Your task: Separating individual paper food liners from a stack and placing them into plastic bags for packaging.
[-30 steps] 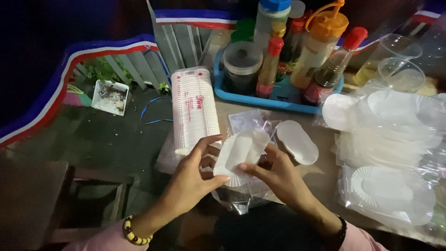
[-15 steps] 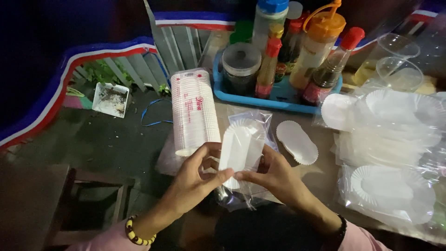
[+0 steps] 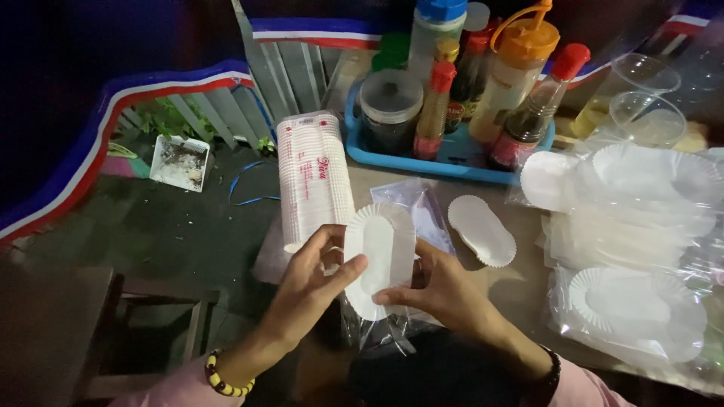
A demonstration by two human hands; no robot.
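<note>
Dim, grainy night scene, dark edges

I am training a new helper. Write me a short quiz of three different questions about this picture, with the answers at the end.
1. True or false: both hands touch the oval white paper tray.
2. Which lies alone on the table, right of the held tray? A) a spoon B) a second oval paper tray C) a lemon
3. Fill in: the sauce bottles stand in a ____ plastic tray.

Key:
1. True: left hand and right hand hold its two sides.
2. B
3. blue
</note>
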